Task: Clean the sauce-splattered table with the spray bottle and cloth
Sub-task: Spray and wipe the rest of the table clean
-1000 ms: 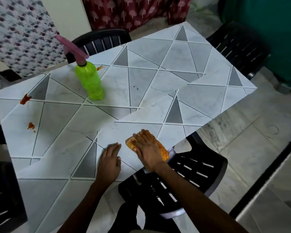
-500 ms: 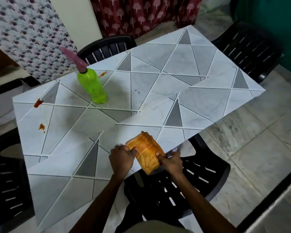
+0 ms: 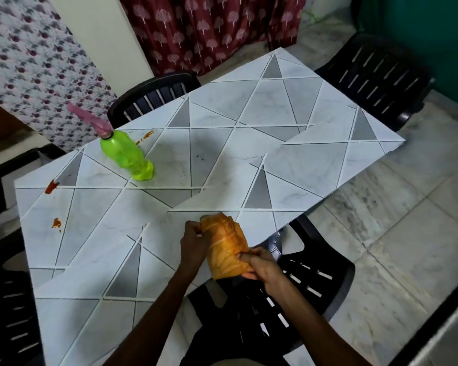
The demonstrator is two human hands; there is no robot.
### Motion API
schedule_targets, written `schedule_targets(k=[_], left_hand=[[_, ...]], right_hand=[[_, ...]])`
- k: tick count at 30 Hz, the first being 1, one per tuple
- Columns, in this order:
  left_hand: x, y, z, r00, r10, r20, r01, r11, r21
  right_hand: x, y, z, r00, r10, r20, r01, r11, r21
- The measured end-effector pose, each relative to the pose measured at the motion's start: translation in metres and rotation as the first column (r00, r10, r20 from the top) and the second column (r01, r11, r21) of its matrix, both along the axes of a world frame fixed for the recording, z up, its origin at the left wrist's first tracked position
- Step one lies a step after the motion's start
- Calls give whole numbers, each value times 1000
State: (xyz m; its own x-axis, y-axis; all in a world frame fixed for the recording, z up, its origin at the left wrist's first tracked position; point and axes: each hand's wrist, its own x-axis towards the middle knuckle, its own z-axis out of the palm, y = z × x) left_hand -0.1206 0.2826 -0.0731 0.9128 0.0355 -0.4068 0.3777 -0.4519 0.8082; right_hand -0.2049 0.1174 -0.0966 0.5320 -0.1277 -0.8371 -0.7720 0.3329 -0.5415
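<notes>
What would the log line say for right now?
left hand: grips cloth | right hand: grips cloth | bottle: standing | sauce: three spots unwiped

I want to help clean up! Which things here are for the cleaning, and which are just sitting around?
For the cleaning:
orange cloth, gripped by the left hand and right hand
green spray bottle
sauce spots
table

Just sitting around:
black chairs
red curtain
</notes>
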Motion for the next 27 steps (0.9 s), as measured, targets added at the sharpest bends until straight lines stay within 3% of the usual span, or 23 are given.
schedule_targets(k=[4, 7, 10, 13, 17, 19, 22, 27], left_hand=[[29, -40, 16, 996, -91, 14, 92, 972, -216], [65, -92, 18, 987, -159, 25, 161, 960, -231], [99, -138, 9, 976, -213, 44, 218, 965, -145], [119, -169, -4, 967, -249, 49, 251, 967, -41], [127, -172, -13, 936, -352, -25, 352, 929, 111], [129, -155, -15, 935, -353, -20, 352, 924, 150], [133, -111, -17, 950, -311, 22, 307, 946, 104], [143, -20, -18, 973, -215, 85, 217, 976, -12]], right_hand=[[22, -44, 21, 982, -165, 92, 169, 984, -48], [46, -93, 37, 961, -228, 156, 253, 953, -164], [70, -124, 34, 954, -239, 184, 287, 905, -314], [79, -134, 22, 968, -171, 182, 240, 844, -480], [75, -133, 4, 991, 54, 123, 39, 762, -646], [72, -132, 6, 987, 156, 35, -74, 639, -766], [81, -125, 26, 983, 171, 66, -33, 516, -856], [129, -85, 71, 949, 249, 193, -18, 657, -754]])
